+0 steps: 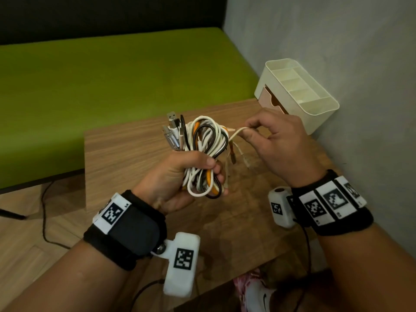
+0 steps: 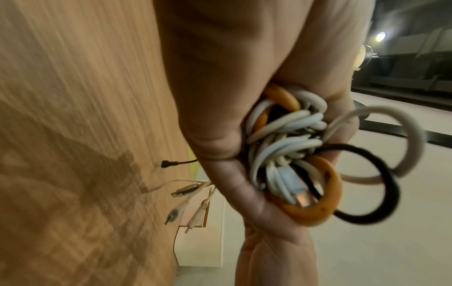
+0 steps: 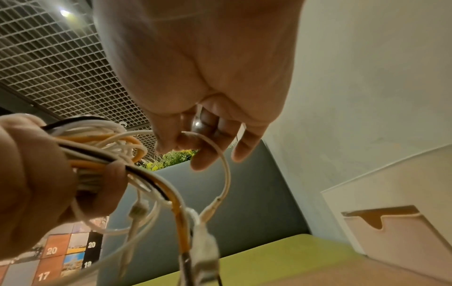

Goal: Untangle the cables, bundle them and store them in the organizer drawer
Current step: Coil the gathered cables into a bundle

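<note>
My left hand point(image 1: 191, 170) grips a coiled bundle of white, orange and black cables point(image 1: 203, 140) above the wooden table point(image 1: 126, 154); the left wrist view shows the cable bundle point(image 2: 288, 147) packed in my left hand point(image 2: 220, 151). USB plugs point(image 1: 172, 129) stick up at the bundle's left. My right hand point(image 1: 252, 134) pinches a thin white cable strand point(image 1: 236, 132) drawn out to the right of the bundle. In the right wrist view this white strand point(image 3: 226, 170) loops down from my right hand point(image 3: 186, 143) to hanging plug ends point(image 3: 203, 241). The cream organizer point(image 1: 315, 102) stands at the table's back right, its pink drawer point(image 1: 269, 100) slightly open.
A green bench cushion point(image 1: 112, 86) runs behind and left of the table. A grey wall point(image 1: 337, 41) closes the right side, right behind the organizer. A black cord point(image 1: 45, 221) trails over the wooden floor at the left.
</note>
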